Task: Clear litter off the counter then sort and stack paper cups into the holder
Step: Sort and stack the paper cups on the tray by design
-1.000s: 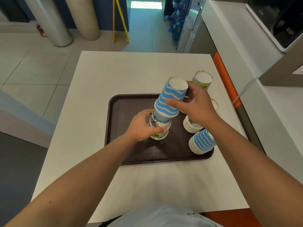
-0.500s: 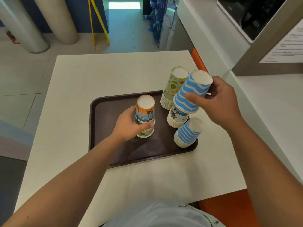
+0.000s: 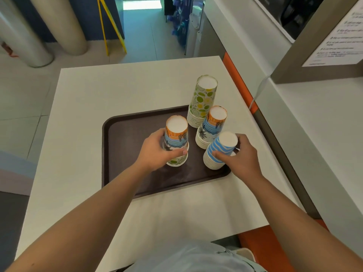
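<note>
Left hand [image 3: 155, 152]: clamped on palm stack [image 3: 176, 141], mid tray [image 3: 125, 146].
Right hand [image 3: 240, 156]: clamped on blue stack [image 3: 220, 152], near tray's right edge.
Bench [image 3: 98, 99]: bare on left.

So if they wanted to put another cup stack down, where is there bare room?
The dark brown tray is bare along its left half, beside the left hand. The white table is bare left of and beyond the tray. The tray's right side is crowded: four upside-down cup stacks and the right hand.
</note>
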A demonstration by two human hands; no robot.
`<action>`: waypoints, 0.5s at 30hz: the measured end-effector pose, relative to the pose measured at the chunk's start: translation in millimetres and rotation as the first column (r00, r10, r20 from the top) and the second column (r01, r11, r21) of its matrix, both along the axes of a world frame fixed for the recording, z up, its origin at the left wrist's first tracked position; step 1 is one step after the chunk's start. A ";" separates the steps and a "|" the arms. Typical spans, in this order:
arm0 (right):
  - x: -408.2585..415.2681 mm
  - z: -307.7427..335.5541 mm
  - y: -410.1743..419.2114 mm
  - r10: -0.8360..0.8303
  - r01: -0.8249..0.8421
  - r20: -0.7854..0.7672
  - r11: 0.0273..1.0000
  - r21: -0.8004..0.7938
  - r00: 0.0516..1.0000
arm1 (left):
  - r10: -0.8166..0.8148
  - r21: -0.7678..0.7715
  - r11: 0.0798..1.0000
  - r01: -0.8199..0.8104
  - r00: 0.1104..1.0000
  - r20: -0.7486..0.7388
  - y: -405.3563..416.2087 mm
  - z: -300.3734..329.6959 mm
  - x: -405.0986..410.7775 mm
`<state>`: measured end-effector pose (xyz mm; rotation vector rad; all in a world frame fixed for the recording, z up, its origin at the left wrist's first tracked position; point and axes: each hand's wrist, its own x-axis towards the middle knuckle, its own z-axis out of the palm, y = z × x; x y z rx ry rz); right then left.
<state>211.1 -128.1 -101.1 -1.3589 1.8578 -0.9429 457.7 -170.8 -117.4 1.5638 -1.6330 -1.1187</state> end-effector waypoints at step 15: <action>90.9 39.7 -53.7 0.401 -0.405 0.060 0.911 0.083 0.914 | -0.112 0.024 0.993 0.113 0.994 -0.008 -7.5 8.8 -5.4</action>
